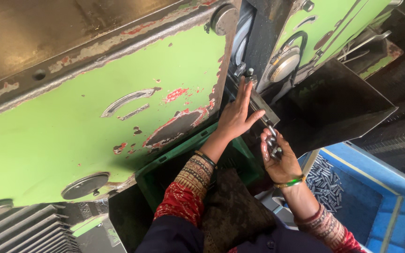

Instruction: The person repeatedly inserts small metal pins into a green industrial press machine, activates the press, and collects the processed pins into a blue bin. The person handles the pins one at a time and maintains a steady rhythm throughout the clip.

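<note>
Item: feeding station at a worn green press machine (94, 136), paint chipped to red primer and bare metal. Left hand (236, 117): grip wide, fingers spread flat, fingertips resting on the narrow metal feed rail (261, 105) that slopes down out of the machine's dark slot. Right hand (277, 159): grip closed around a small bunch of short shiny metal pins (273, 145), held at the lower end of the rail, just below the left hand. Blue crate (380, 206), lower right, holds a loose heap of like pins (324, 180). Green crate (188, 154) sits below the machine, under the left forearm. Dark metal chute (343, 105) lies behind the right hand. Step in hand, as judged: loading pins onto the rail. Next move calls for aligning each pin lengthwise with the rail while the left hand steadies it.
</note>
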